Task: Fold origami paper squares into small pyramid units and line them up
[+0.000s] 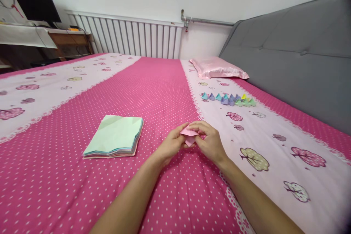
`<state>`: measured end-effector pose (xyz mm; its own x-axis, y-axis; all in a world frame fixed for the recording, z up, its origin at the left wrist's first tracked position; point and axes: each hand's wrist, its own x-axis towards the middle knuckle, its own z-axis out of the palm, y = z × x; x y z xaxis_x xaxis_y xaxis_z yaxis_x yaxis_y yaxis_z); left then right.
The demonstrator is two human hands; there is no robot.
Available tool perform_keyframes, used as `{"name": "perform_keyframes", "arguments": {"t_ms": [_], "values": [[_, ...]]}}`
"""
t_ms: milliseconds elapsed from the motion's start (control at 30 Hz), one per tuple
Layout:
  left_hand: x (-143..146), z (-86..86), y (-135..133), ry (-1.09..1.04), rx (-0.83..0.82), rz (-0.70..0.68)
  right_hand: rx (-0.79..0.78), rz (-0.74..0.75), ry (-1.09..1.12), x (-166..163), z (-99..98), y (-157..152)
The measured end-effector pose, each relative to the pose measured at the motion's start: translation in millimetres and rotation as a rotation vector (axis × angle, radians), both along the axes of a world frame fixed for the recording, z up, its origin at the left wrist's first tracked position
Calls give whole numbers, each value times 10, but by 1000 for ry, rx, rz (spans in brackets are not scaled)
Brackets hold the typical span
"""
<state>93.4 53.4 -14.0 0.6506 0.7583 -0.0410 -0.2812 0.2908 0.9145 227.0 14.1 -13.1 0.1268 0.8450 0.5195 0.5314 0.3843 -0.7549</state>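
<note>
My left hand [171,144] and my right hand [210,140] meet over the pink dotted bedspread [153,95], both pinching one small folded piece of pink paper [188,134]. The fingers of each hand are closed on its edges. To the left lies a stack of coloured paper squares [115,136] with a pale green sheet on top. Farther off to the right, a row of several small folded paper shapes [229,99] in blue, purple, green and yellow sits on the pale printed strip of the sheet.
A pink satin pillow [218,68] rests by the grey padded headboard [296,51] on the right. A white radiator [128,36] runs along the far wall. A desk with a dark monitor [35,5] stands at the back left.
</note>
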Motion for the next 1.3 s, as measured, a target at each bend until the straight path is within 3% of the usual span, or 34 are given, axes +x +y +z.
{"name": "perform_keyframes", "arguments": {"t_ms": [267,433,600,733,900,1100,1300], "values": [[-69,131,43,-217,-276,61,-13,107,-230,74,76,-50],[-60,96,38,-268,-167,40,-45,109,-109,43,58,-42],[-22,-13,34,-86,44,14,-27,36,136,20,10,5],[-39,-70,41,71,187,-3,-111,4,336,45,-18,31],[-64,-42,44,180,282,32,-240,13,367,53,-19,36],[-38,-63,57,182,270,94,-252,46,419,18,30,5],[-1,-48,57,167,108,-33,-164,-25,421,30,15,11]]}}
